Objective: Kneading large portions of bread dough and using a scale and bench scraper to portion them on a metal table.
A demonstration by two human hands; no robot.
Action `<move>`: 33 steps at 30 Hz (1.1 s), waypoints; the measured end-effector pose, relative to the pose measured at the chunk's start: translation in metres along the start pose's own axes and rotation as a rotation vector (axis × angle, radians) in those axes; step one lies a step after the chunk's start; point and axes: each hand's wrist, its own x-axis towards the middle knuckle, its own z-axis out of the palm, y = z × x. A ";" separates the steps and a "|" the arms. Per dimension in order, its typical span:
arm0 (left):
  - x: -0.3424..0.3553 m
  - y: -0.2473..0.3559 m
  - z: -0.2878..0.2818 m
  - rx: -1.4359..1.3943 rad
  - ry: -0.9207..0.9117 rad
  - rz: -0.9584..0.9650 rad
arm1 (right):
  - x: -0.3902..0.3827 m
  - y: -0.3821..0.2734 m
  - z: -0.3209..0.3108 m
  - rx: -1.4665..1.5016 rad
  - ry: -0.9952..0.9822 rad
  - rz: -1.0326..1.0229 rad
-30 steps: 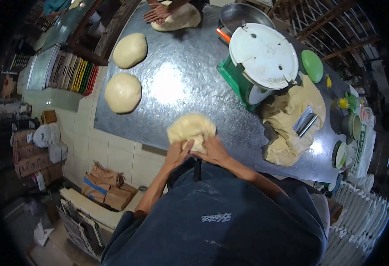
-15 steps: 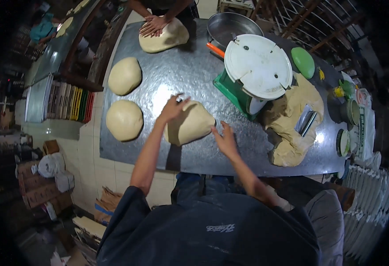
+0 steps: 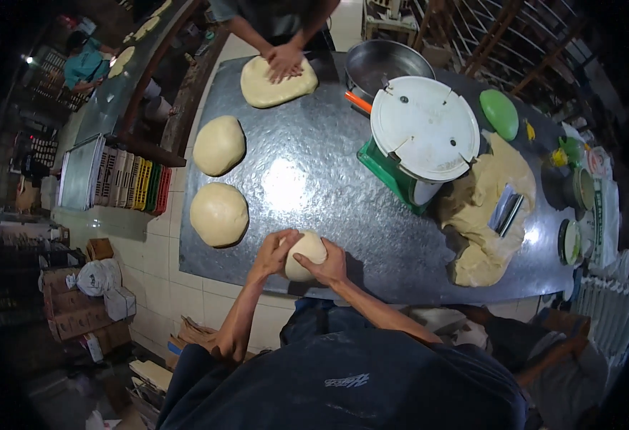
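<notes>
A ball of dough [image 3: 310,249] is gripped between my two hands near the front edge of the metal table. My left hand [image 3: 274,252] wraps its left side with curled fingers. On the right side, my right hand [image 3: 327,264] presses with its thumb across the top. Two smooth round dough balls, one nearer [image 3: 218,214] and one farther [image 3: 219,145], rest at the table's left. To the right, a large ragged dough mass [image 3: 483,215] lies with a metal dough scraper [image 3: 505,210] on it.
A green scale [image 3: 393,174] with a white round top [image 3: 425,127] stands right of centre, before a metal pan [image 3: 387,66]. Across the table a co-worker's hands [image 3: 284,61] press flattened dough [image 3: 275,84]. A green oval object [image 3: 499,114] lies at the back right.
My hands have come together and drawn the dough toward the front edge, where it is now a compact ball. The co-worker's dough looks flatter. The whole view has shifted slightly.
</notes>
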 end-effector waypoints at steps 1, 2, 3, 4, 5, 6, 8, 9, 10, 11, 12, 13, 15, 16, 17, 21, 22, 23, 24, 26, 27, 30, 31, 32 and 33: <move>-0.004 0.015 -0.011 -0.022 0.014 0.150 | 0.005 -0.021 -0.011 0.129 -0.031 -0.025; -0.007 0.029 -0.021 -0.047 0.030 0.290 | 0.020 -0.056 -0.031 0.079 0.008 -0.221; -0.017 0.047 -0.013 -0.134 0.249 0.262 | 0.032 -0.076 -0.050 -0.024 0.061 -0.424; -0.028 0.083 -0.015 -0.149 0.183 0.300 | 0.043 -0.103 -0.069 -0.023 0.124 -0.593; -0.039 0.110 -0.012 -0.121 0.216 0.530 | 0.052 -0.129 -0.088 -0.026 0.136 -0.797; -0.048 0.112 -0.005 -0.030 0.308 0.640 | 0.051 -0.131 -0.098 -0.054 0.096 -0.894; -0.051 0.087 0.018 0.128 0.458 0.816 | 0.044 -0.112 -0.114 -0.075 0.033 -0.993; -0.052 0.053 0.036 0.200 0.518 0.877 | 0.031 -0.086 -0.116 -0.179 -0.081 -1.033; -0.056 0.027 0.063 0.272 0.550 0.806 | 0.017 -0.054 -0.119 -0.292 -0.192 -1.063; -0.060 -0.020 0.091 0.282 0.544 0.688 | -0.005 -0.010 -0.119 -0.372 -0.413 -0.922; -0.070 -0.051 0.120 0.270 0.460 0.414 | -0.023 0.029 -0.116 -0.444 -0.630 -0.770; -0.079 -0.054 0.149 0.073 0.277 -0.142 | -0.031 0.043 -0.117 -0.435 -0.649 -0.756; -0.095 -0.070 0.161 0.183 -0.021 -0.359 | -0.036 0.040 -0.118 -0.680 -1.423 -0.277; -0.086 -0.085 0.141 0.183 0.040 -0.359 | -0.023 0.029 -0.125 -0.459 -1.317 -0.056; -0.073 -0.096 0.111 0.177 0.095 -0.354 | -0.002 0.021 -0.131 -0.356 -1.120 0.071; 0.009 -0.029 -0.004 0.693 0.753 0.195 | 0.083 -0.011 -0.138 -0.337 -0.223 -0.422; 0.033 -0.037 -0.031 0.432 0.664 0.242 | 0.092 -0.006 -0.125 -0.317 -0.241 -0.276; 0.060 -0.052 -0.051 0.345 0.524 0.144 | 0.101 0.000 -0.111 -0.298 -0.260 -0.134; 0.084 -0.037 -0.031 0.121 0.417 0.056 | 0.105 0.019 -0.105 -0.129 -0.429 0.115; 0.126 -0.045 -0.021 0.238 0.261 -0.008 | 0.130 0.057 -0.063 -0.141 -0.290 0.146; 0.137 -0.048 -0.015 0.386 0.247 -0.031 | 0.140 0.068 -0.041 -0.140 -0.162 0.201; 0.137 -0.032 0.027 0.449 0.167 -0.184 | 0.143 0.082 -0.019 -0.295 -0.270 0.380; 0.127 -0.028 0.034 0.378 0.160 -0.253 | 0.136 0.085 -0.020 -0.296 -0.267 0.395; 0.113 -0.031 0.039 0.381 0.145 -0.252 | 0.128 0.091 -0.022 -0.213 -0.397 0.448; 0.100 -0.041 0.035 0.383 0.151 -0.250 | 0.126 0.084 -0.018 -0.124 -0.544 0.483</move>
